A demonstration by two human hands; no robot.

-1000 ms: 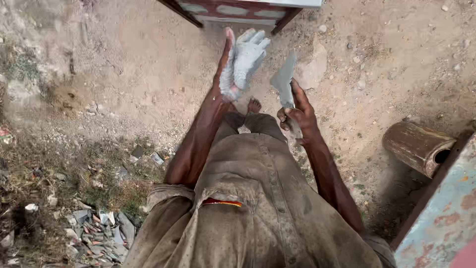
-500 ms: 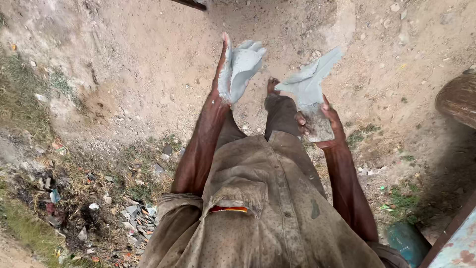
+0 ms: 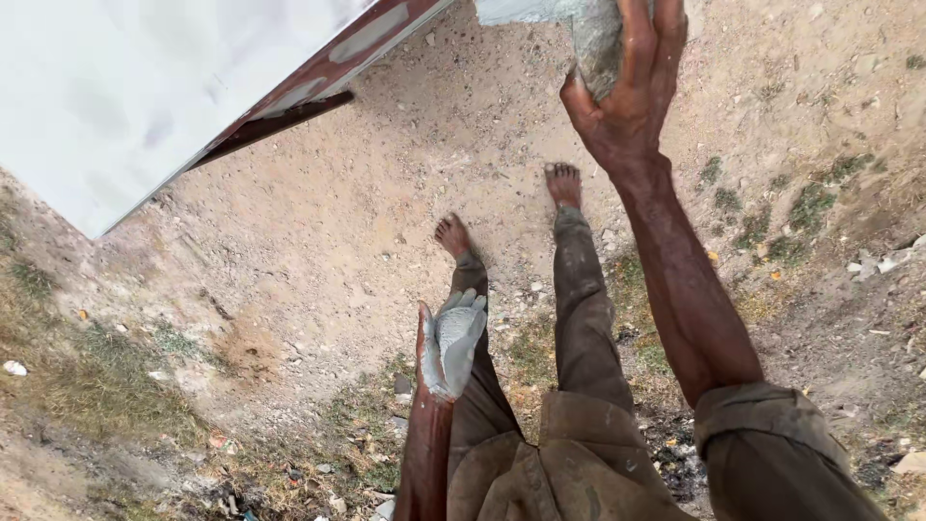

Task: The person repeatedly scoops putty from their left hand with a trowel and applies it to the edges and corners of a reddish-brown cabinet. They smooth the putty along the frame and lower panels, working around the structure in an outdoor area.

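Grey paste: a wet, cement-like coat is seen over the palm and fingers of the left hand, which is held low and flat beside the left leg, fingers spread, nothing grasped.
Right hand: raised near the top edge of the view, its grip closed around a lump of pale grey putty-like material; the lump's upper part is cut off by the frame.
White panel with dark red-brown trim: seen at the upper left, apart from both hands; whether the lump touches anything pale at the top edge cannot be told.
Ground: bare sandy dirt with pebbles, grass tufts and litter, trodden by bare feet.
Risk of dropping: the lump looks soft and slick, so part of it could be squeezed out between the fingers and lost to the dirt.
Risk of fouling: grit could be picked up if the coated palm brushes the trouser leg or soil.
Risk underfoot: unshod feet could be cut by stones and debris.
Risk of bumping: the panel's edge could be struck, as it hangs close overhead.
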